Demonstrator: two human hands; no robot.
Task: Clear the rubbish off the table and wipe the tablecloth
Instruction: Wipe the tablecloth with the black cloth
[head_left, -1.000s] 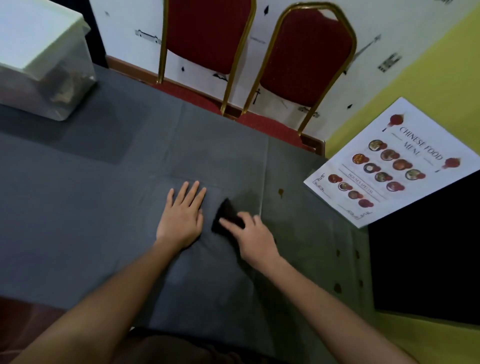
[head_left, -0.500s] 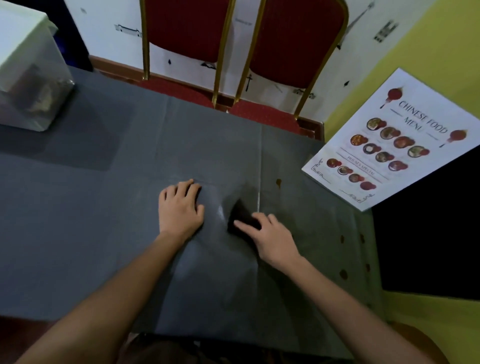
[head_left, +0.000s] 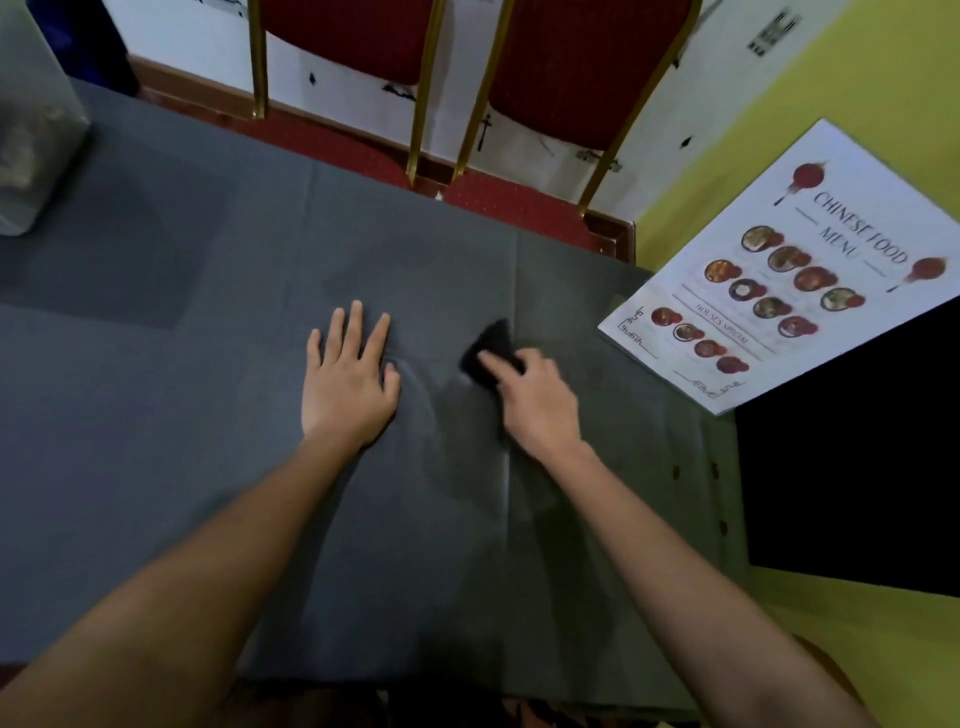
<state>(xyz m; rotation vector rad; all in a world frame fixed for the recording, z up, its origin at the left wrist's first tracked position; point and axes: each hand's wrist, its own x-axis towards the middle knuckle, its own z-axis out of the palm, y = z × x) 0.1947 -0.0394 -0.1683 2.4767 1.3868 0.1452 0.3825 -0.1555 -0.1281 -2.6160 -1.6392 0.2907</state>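
Wiping is under way on the grey tablecloth: brown spots dot its right edge, the left hand lies flat with straight fingers, and the right hand curls round a dark wiping cloth, which I judge should sweep toward those spots next.

A small dark wiping cloth is motion-blurred and half covered by the right hand; whether the hand grips or presses it cannot be told. Right of that hand, tiny brown spots on the grey tablecloth are too small to identify. Far left of the left hand, a translucent plastic box is cut off, its contents murky. Beyond both hands, two red padded gold-framed chairs lose their tops. Further right of the right hand, a white printed menu sheet is clipped, its small print unreadable.
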